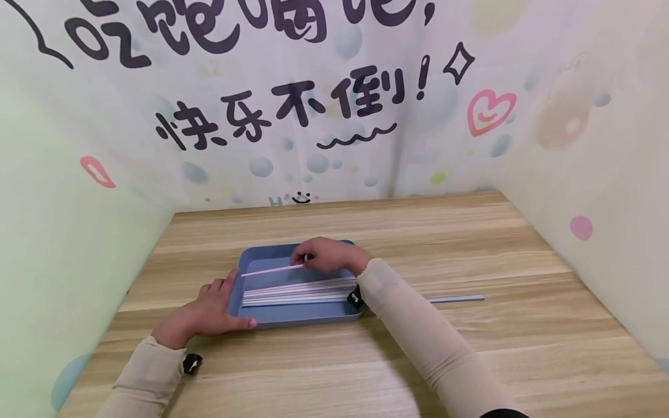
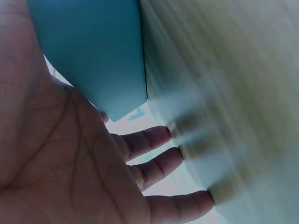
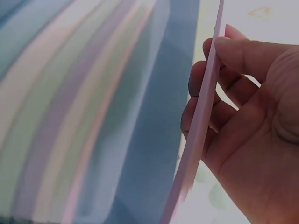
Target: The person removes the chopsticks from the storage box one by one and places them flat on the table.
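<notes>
pink strip (image 3: 207,95): right-wrist, head views only

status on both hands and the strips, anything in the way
Right hand pinching pink strip over blue tray. Left hand against tray's left end. More strips lying in tray. Nothing visibly blocking.

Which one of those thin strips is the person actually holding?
The pink strip pinched in the right hand's grip. It is held apart, while the other strips lie bunched in the blue tray.
</notes>
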Action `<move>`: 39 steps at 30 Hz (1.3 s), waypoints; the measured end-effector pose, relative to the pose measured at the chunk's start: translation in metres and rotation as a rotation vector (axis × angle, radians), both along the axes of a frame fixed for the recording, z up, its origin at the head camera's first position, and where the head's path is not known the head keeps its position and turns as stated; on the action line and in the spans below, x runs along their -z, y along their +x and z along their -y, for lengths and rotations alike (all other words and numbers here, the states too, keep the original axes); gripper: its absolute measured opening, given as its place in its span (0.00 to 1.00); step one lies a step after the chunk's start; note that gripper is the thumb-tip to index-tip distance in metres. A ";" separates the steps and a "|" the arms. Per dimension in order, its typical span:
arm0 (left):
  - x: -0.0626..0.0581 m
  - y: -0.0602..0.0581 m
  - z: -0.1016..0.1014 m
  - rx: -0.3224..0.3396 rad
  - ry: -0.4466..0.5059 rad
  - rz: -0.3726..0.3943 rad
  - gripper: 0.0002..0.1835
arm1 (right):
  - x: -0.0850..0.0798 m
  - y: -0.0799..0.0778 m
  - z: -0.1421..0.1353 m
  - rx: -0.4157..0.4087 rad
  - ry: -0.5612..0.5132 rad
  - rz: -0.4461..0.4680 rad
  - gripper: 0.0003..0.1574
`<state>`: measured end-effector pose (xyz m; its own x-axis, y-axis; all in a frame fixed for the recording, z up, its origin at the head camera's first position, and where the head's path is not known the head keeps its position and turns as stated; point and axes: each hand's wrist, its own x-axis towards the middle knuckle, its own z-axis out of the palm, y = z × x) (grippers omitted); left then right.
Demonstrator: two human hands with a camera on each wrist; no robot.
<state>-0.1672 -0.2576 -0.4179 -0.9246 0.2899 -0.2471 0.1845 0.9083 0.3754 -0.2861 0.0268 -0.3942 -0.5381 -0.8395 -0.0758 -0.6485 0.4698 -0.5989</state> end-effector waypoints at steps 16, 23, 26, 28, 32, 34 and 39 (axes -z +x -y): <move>-0.001 0.001 -0.001 0.000 0.000 -0.001 0.69 | -0.023 0.001 -0.017 -0.010 0.010 0.072 0.16; -0.002 0.002 -0.002 -0.001 0.004 -0.001 0.69 | -0.027 0.001 -0.027 -0.018 0.022 0.090 0.16; -0.001 0.001 -0.001 -0.002 0.008 0.004 0.69 | -0.027 0.001 -0.032 -0.022 0.030 0.100 0.16; 0.000 0.001 0.000 -0.003 0.007 0.007 0.69 | -0.027 0.002 -0.037 -0.021 0.035 0.109 0.16; 0.000 0.001 0.000 0.000 0.001 0.006 0.69 | -0.028 0.002 -0.047 -0.011 0.038 0.127 0.16; 0.000 0.001 0.000 0.002 -0.001 0.002 0.69 | -0.029 0.001 -0.053 -0.005 0.039 0.132 0.16; -0.001 0.001 -0.001 0.007 0.004 -0.007 0.69 | -0.033 0.001 -0.070 0.021 0.046 0.139 0.16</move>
<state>-0.1659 -0.2571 -0.4166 -0.9243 0.2971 -0.2397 0.1931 0.9055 0.3778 -0.2854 0.0966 -0.3610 -0.5370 -0.8222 -0.1889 -0.5510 0.5114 -0.6594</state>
